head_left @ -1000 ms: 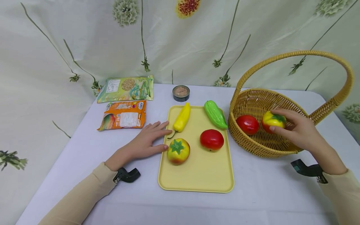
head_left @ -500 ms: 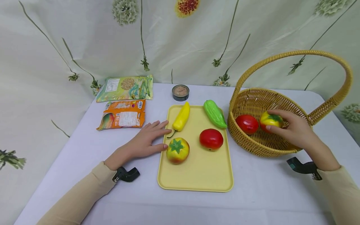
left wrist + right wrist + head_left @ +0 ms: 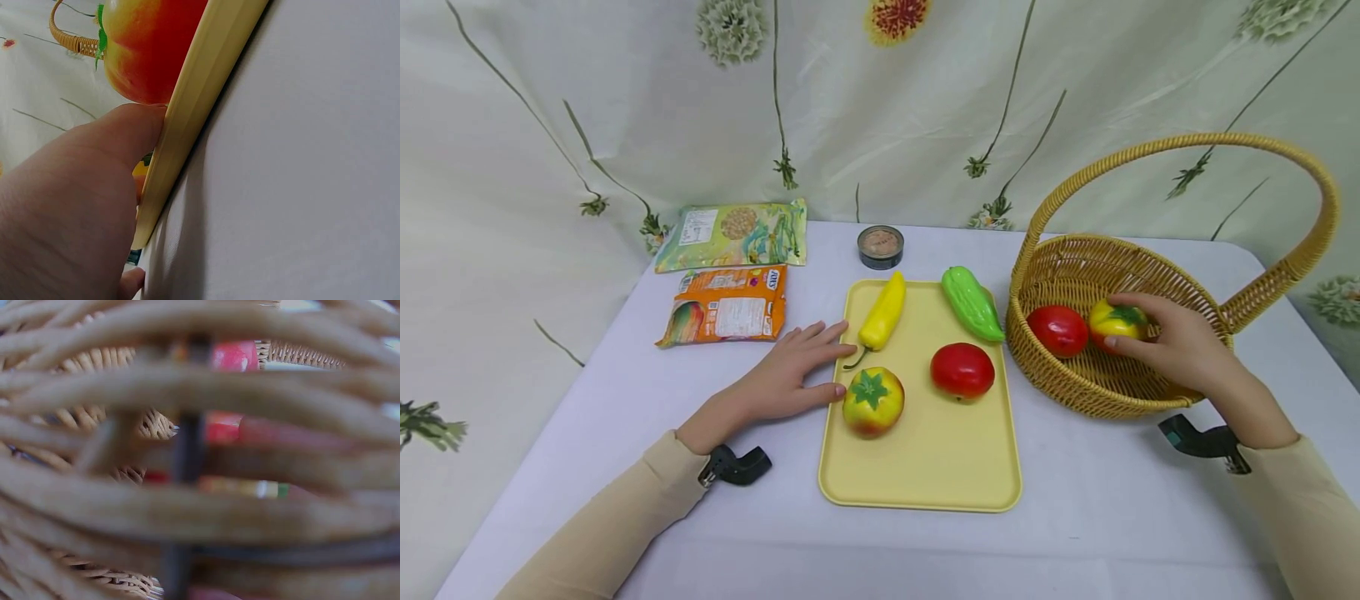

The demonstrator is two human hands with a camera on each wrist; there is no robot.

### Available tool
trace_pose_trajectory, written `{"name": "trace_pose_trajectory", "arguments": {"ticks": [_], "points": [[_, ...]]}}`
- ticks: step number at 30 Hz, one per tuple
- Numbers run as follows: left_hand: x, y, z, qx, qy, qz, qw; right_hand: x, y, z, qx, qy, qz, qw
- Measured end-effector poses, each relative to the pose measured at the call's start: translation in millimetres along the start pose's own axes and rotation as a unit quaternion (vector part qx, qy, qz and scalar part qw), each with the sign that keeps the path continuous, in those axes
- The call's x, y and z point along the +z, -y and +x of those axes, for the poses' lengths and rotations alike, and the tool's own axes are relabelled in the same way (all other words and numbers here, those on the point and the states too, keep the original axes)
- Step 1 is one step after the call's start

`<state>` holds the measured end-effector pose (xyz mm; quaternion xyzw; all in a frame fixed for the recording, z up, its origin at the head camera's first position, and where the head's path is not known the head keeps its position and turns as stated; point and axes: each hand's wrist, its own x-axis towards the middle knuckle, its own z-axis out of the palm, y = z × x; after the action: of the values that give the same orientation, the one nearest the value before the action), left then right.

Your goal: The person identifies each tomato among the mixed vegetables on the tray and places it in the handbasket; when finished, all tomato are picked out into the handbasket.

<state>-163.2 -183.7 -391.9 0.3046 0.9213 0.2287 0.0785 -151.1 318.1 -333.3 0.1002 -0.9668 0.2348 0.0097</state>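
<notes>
My right hand [image 3: 1183, 343] reaches into the wicker basket [image 3: 1093, 404] and holds a round yellow-and-red fruit with a green leafy top [image 3: 1116, 325] between thumb and fingers. A glossy red fruit [image 3: 1057, 331] lies beside it in the basket. My left hand [image 3: 782, 375] rests with fingers spread at the left edge of the yellow tray [image 3: 936, 467]. Its thumb is at the tray's rim, close by a second yellow-and-red fruit [image 3: 873, 402]. Also on the tray are a yellow pepper [image 3: 883, 312], a green pepper [image 3: 972, 304] and a red fruit [image 3: 962, 371]. Basket weave blocks most of the right wrist view.
An orange packet [image 3: 726, 306] and a green packet [image 3: 733, 236] lie at the back left. Behind the tray stands a small round tin [image 3: 880, 247]. The basket's tall handle [image 3: 1180, 142] arches over its opening. A floral cloth hangs behind the table.
My right hand has shifted slightly left inside the basket, with the yellow-and-red fruit, closer to the red fruit. My left hand stays in place on the tray's edge.
</notes>
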Motion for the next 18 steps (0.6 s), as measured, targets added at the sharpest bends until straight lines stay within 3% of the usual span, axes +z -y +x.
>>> {"name": "trace_pose_trajectory", "arguments": {"ticks": [8,18], "points": [[0.1,0.1,0.8,-0.002,0.002,0.001,1.0,-0.8,-1.8,3.5,0.023,0.042,-0.006,0.9988],[1.6,1.6,0.7,0.0,-0.001,0.002,1.0,0.6,-1.0,3.2,0.05,0.026,-0.011,0.9984]]}}
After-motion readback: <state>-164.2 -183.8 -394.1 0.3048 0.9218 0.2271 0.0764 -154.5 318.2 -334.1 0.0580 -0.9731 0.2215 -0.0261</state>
